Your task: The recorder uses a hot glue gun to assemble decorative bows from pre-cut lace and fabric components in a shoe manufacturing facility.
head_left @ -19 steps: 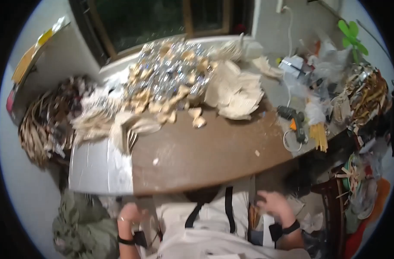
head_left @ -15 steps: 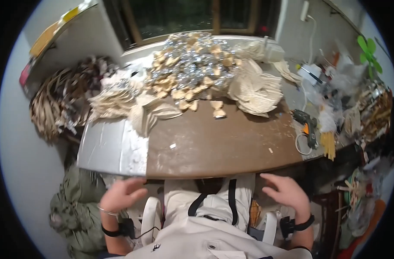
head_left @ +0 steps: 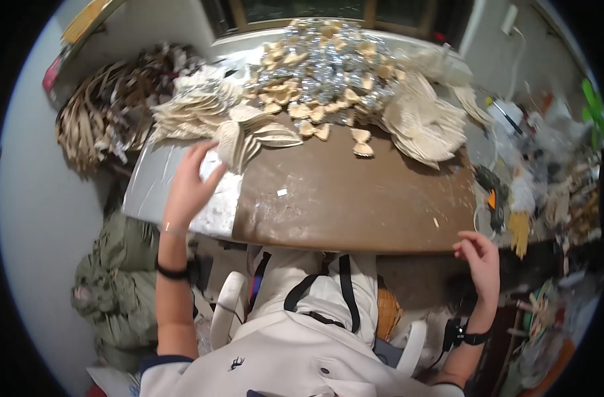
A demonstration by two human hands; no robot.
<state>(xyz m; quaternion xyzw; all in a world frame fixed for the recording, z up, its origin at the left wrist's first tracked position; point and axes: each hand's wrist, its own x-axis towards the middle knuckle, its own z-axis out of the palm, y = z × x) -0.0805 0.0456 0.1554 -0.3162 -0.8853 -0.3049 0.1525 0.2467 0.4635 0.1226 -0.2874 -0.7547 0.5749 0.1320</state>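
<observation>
Reading my feed as a clock face, I can't separate the strips [head_left: 83,126] at 10 o'clock, which tangle into one bundle, and folds hide whatever the sack [head_left: 126,291] at 8 holds. At 9 I have the left hand [head_left: 189,185] over the table's silver end, fingers parted and thumb well out, with nothing visible in it; its fingertips overlap the edge of the cream fan [head_left: 259,135] at 11, so I can't tell whether they touch or merely hover. That fan lies on the table [head_left: 355,212], its pieces overlapping so that I can't count them. At 12 the upper border cuts off the window [head_left: 302,8], and below it the bow pile [head_left: 328,73] is too dense and shiny to sort. One loose bow [head_left: 362,143] lies apart between 1 and 2, left of a cream stack [head_left: 424,122] at 2. Near 4, by the table's front edge, I see the right hand [head_left: 482,264], fingers loosely bent, not clenched, no object visible in it; its palm is turned from me. The glue gun [head_left: 493,198] sits at 3, just above it, with the yellow sticks [head_left: 519,235] alongside. Farther right, shadow blurs the clutter [head_left: 540,311] at 4, and the dark rim crops the green blades [head_left: 593,112] between 2 and 3.
</observation>
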